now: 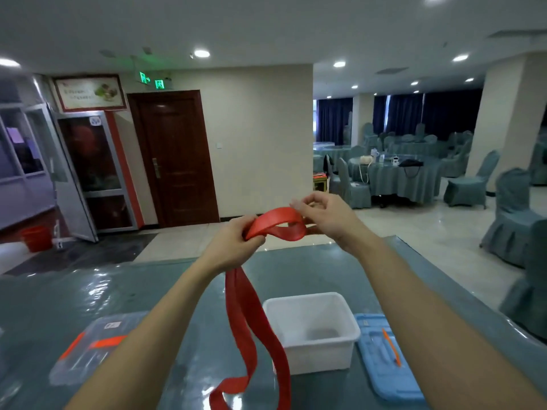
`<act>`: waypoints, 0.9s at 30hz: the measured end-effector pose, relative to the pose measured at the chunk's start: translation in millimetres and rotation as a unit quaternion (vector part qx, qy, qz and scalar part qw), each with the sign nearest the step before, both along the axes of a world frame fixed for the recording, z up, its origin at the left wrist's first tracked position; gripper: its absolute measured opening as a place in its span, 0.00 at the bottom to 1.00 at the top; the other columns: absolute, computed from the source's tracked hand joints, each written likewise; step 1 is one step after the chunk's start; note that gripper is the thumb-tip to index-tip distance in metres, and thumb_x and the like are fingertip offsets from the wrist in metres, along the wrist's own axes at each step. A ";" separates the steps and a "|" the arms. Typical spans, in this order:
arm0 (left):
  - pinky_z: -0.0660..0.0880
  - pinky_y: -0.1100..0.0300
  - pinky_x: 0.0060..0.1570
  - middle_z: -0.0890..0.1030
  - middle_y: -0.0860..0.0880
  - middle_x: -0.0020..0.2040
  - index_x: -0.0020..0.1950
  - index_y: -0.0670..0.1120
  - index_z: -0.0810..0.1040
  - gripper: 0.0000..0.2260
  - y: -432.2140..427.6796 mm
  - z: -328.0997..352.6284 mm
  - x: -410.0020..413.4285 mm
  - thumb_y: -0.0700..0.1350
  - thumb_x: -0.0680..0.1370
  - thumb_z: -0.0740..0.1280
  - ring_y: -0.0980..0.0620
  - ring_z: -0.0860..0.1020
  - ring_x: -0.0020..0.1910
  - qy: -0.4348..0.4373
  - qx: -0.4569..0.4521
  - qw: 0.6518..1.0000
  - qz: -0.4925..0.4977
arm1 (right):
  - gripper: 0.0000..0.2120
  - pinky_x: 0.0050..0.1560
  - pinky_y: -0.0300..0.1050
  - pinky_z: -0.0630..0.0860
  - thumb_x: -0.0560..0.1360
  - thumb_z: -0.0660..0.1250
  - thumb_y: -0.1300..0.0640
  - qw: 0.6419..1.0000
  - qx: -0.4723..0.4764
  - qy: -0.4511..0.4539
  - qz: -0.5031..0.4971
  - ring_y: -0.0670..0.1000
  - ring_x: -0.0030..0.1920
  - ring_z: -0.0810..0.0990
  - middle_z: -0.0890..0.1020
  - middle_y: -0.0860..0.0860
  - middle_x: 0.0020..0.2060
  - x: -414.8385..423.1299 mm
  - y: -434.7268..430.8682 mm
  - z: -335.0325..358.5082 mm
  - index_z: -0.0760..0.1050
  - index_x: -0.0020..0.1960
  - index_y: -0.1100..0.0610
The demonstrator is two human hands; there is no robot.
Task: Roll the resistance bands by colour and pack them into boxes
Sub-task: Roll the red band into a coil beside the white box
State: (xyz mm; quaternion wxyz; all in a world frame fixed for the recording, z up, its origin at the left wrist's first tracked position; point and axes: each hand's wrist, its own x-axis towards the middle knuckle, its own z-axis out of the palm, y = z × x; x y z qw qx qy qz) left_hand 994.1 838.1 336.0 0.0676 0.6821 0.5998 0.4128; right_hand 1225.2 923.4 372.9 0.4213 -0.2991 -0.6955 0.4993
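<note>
A long red resistance band (251, 321) is held up above the table. My left hand (233, 247) grips it where the long tail drops down. My right hand (325, 216) pinches the top end, which curls into a loop between the two hands. The tail hangs down in front of an open white plastic box (349, 335) and curls near the bottom of the view. The white box looks empty inside.
A blue lid (384, 365) with an orange clip lies right of the white box. A clear lidded box (88, 344) with orange latches sits at the left. The table (59, 297) has a shiny teal cover. Covered chairs (515, 214) stand to the right.
</note>
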 end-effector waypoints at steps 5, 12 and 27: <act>0.81 0.46 0.42 0.83 0.56 0.37 0.49 0.55 0.82 0.08 -16.9 0.5 -2.5 0.53 0.71 0.69 0.55 0.81 0.37 0.173 -0.026 0.985 -0.006 | 0.17 0.52 0.56 0.88 0.83 0.73 0.53 0.972 -0.212 -0.035 0.100 0.63 0.50 0.90 0.88 0.65 0.51 3.4 -8.3 -76.9 0.79 0.63 0.67; 0.81 0.44 0.47 0.83 0.54 0.43 0.53 0.57 0.81 0.12 -47.8 -55.5 -0.9 0.55 0.73 0.77 0.52 0.83 0.42 0.165 -0.131 0.977 -0.036 | 0.18 0.39 0.46 0.79 0.80 0.75 0.49 0.954 -0.276 0.066 0.093 0.52 0.36 0.77 0.76 0.58 0.39 12.4 -34.6 -147.4 0.79 0.54 0.65; 0.80 0.56 0.59 0.85 0.61 0.56 0.64 0.59 0.83 0.24 -103.4 -241.9 36.6 0.68 0.73 0.78 0.60 0.83 0.54 -0.006 -0.168 0.986 -0.010 | 0.15 0.42 0.48 0.84 0.85 0.70 0.53 0.956 -0.257 -0.124 0.064 0.56 0.37 0.83 0.84 0.60 0.37 38.5 -65.6 -259.1 0.84 0.49 0.65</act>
